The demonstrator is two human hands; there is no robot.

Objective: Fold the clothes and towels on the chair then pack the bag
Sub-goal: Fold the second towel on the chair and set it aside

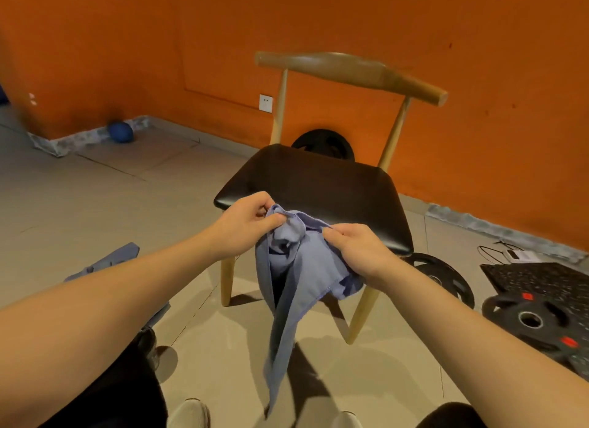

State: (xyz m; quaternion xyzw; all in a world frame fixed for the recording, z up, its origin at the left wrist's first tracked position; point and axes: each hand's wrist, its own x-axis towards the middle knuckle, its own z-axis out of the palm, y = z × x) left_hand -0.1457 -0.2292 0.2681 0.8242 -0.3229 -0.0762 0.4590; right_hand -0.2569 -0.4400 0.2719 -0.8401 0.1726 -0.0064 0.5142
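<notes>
The soft blue-grey woven garment (287, 284) is bunched between both hands, just in front of the near edge of the black-seated wooden chair (318, 178). The left hand (245, 223) has its grip pinched on a hemmed edge at the top of the bunch. The right hand (357, 249) has its grip curled round a fold on the other side. Below both grips a long tail of cloth hangs down toward the floor.

The step in hand looks like finding the edges before folding. It would go best by working each grip along the hem to a corner, then drawing the grips apart so the cloth hangs flat, and laying it on the seat beyond the grips. The tail should be lifted clear of the floor.

A second blue-grey cloth (108, 261) lies outside the left grip; no bag shows.
</notes>
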